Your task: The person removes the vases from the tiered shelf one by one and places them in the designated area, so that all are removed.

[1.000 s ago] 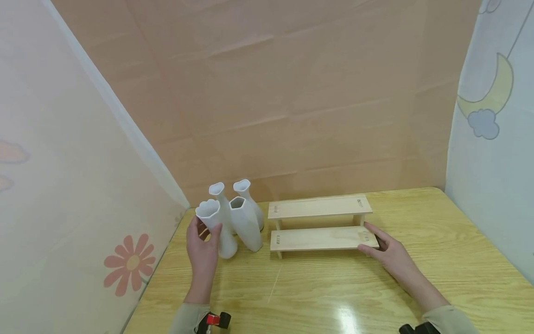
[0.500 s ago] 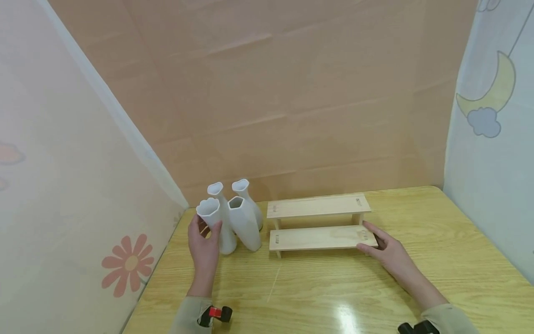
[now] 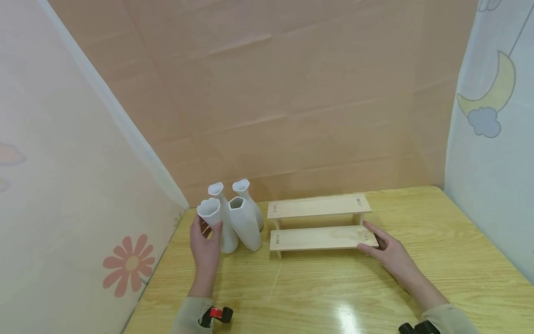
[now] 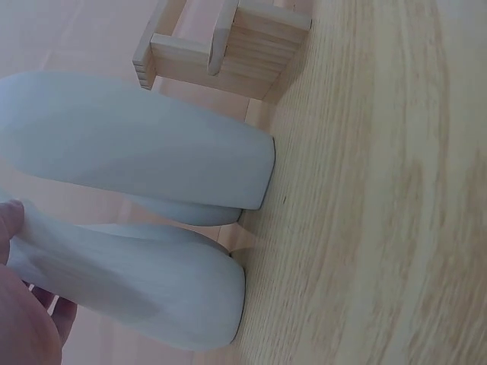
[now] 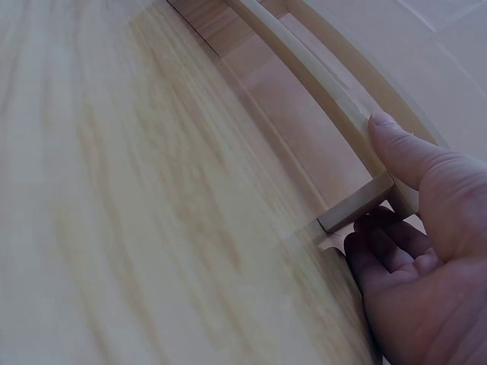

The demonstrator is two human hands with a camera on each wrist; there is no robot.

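Observation:
My left hand point(image 3: 206, 253) grips a white vase point(image 3: 228, 240) with a scalloped rim near its top, thumb on the near side. In the left wrist view that vase's base meets the tabletop. Just right of it stands a white faceted vase point(image 3: 246, 225). Two more white vases, a left one point(image 3: 216, 189) and a right one point(image 3: 246, 195), are behind, partly hidden. My right hand point(image 3: 392, 255) holds the right end of a two-tier wooden shelf point(image 3: 321, 238). In the right wrist view the thumb lies on the lower board's edge, with the other fingers curled by the end support.
The wood-grain table point(image 3: 325, 287) reaches to a brown backdrop point(image 3: 292, 102). White patterned sheets hang at the left point(image 3: 75, 176) and right. A narrow gap separates the vases from the shelf. Black devices are strapped to both wrists.
The scalloped vase's base has shifted slightly back, away from the person, with the left hand around it. The right hand and the shelf look unmoved.

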